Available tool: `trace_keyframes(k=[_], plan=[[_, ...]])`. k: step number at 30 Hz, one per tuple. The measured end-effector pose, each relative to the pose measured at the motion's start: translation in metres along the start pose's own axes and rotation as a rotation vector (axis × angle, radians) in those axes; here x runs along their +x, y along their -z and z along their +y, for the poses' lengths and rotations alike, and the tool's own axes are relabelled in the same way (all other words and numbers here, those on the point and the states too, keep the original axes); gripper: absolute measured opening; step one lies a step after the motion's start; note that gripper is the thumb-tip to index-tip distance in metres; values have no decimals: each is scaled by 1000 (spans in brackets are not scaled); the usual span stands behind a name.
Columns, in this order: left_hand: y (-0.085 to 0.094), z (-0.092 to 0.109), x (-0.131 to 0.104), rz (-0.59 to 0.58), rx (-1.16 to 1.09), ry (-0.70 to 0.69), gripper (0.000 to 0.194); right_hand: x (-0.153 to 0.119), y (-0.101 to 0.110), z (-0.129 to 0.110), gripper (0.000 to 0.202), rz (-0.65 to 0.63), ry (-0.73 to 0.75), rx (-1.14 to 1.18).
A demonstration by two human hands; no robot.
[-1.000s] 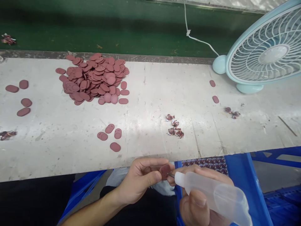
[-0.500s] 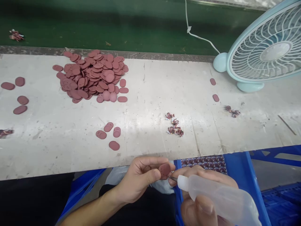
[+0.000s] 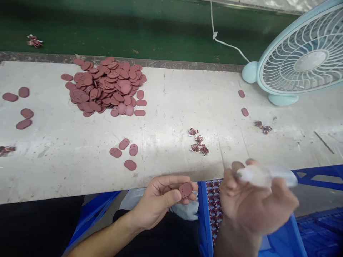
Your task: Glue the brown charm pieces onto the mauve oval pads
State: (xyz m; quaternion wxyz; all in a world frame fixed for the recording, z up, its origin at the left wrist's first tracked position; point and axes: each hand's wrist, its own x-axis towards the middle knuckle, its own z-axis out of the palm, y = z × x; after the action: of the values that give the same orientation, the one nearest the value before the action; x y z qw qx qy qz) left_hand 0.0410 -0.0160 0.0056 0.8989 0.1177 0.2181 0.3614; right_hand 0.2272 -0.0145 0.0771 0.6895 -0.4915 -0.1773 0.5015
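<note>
The left hand is curled in front of the bench edge, pinching one reddish oval piece between thumb and fingertips. The piece sits flat-side up, just below the edge of the white worktable. The right hand is raised off to the side, well apart from the left, gripping a clear squeeze bottle — it's all motion-blurred, so the nozzle can't really be made out. The bottle lies roughly sideways across the fingers.

On the table there's a big pile of the same reddish ovals toward the far left, four loose ovals closer to the near edge, and a small clump of trimmed scraps about mid-table. A pale blue desk fan stands at the far right, its white cord trailing back over the green strip. Under the right hand sits a blue crate holding rows of small dark parts.
</note>
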Motion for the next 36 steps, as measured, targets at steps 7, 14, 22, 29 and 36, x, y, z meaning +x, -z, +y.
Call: trace_keyframes(k=[7, 14, 22, 29, 36], plan=[[4, 5, -4, 33, -9, -18, 24, 78, 63, -5, 31, -47, -709, 1375], [8, 10, -3, 94, -36, -24, 17, 55, 52, -1, 33, -274, -170, 269], [7, 13, -9, 95, -1, -29, 21, 43, 13, 24, 25, -136, 384, -1565], [8, 13, -8, 141, 71, -56, 20, 18, 16, 5, 17, -7, 149, -1092], [6, 10, -6, 92, 188, -125, 22, -35, -4, 13, 19, -387, 12, -750]])
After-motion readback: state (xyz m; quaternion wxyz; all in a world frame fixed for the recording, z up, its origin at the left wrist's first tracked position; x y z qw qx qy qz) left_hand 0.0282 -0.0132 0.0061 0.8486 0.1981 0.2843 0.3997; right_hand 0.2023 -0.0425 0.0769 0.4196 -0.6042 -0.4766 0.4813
